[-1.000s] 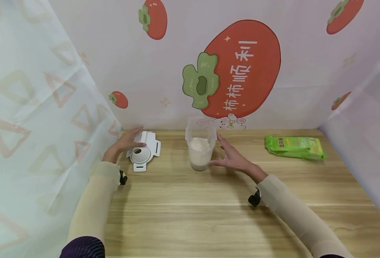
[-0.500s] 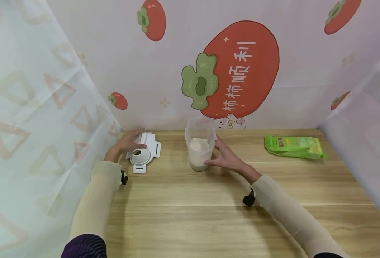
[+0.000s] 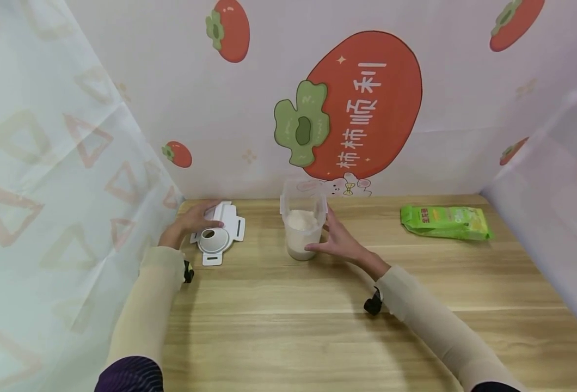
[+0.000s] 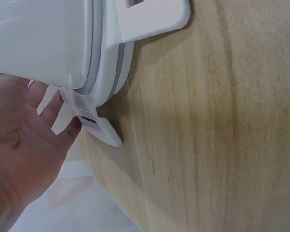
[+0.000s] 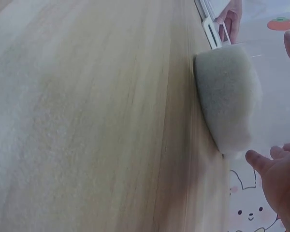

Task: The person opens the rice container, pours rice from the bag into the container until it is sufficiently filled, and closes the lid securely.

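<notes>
A white lid point(image 3: 212, 239) with a round raised spout and hinged side tabs lies at the back left of the table. My left hand point(image 3: 194, 219) reaches over it, thumb beside the spout. In the left wrist view, extended fingertips touch a side tab of the lid point(image 4: 94, 128). Near the back middle stands a clear plastic container point(image 3: 304, 234), upright and partly filled with fine white grains point(image 5: 227, 96). My right hand point(image 3: 342, 239) spreads around its right side, thumb in front and fingers partly hidden behind. In the right wrist view, a fingertip is right at its wall.
A green packet point(image 3: 445, 222) with a yellow end lies at the back right of the wooden table point(image 3: 293, 326). Behind stands a wall sheet point(image 3: 445, 109) printed with red persimmons; another patterned sheet point(image 3: 48, 179) rises on the left.
My right hand has moved slightly left, its thumb now across the container's front. My left hand has shifted slightly over the lid. The container and green packet stay in place.
</notes>
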`<state>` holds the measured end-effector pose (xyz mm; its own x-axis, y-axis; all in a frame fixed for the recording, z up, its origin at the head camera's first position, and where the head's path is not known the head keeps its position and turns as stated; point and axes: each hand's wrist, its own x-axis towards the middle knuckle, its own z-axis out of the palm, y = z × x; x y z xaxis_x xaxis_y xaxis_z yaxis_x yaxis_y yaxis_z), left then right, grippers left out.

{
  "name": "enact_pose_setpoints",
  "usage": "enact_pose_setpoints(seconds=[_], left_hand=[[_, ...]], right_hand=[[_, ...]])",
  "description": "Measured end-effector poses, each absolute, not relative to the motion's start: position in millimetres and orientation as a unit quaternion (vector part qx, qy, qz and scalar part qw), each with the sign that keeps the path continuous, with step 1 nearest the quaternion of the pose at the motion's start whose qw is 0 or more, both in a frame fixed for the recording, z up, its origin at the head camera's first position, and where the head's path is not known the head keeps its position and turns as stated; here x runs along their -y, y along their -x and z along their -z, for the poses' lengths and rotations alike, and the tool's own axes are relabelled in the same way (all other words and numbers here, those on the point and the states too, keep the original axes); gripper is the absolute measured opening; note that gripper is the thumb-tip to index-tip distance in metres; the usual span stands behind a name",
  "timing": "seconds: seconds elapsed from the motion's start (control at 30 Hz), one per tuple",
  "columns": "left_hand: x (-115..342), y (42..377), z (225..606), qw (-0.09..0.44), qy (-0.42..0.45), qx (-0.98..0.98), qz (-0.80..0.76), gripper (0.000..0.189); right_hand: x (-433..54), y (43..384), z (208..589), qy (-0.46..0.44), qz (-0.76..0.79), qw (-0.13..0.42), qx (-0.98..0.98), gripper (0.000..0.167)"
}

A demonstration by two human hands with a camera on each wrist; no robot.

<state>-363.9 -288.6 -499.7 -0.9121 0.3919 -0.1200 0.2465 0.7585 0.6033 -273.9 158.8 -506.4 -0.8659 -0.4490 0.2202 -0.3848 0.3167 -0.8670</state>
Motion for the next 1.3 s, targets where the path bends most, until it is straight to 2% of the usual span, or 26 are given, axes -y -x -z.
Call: enact_pose_setpoints(seconds=[0.43,0.83,1.07,1.3], left_hand=[[289.4,366.8,501.5,0.128,-0.169,-0.940,-0.269,0.087],[286.6,366.9,504.8,0.140,-0.181,-0.934,-0.274,0.090],[284.4,365.7,503.6,0.130,-0.191,-0.935,-0.270,0.087],[284.0,364.6,503.1,0.128,-0.191,-0.934,-0.275,0.087]], right_hand=[[-151.4,275.0,512.4,0.250,0.539,0.012,-0.804,0.141],[-150.9,275.1,516.5,0.244,0.532,-0.004,-0.811,0.136],[-151.2,274.1,518.3,0.240,0.533,-0.005,-0.811,0.132],[-151.4,272.9,518.7,0.236,0.526,-0.008,-0.817,0.134]])
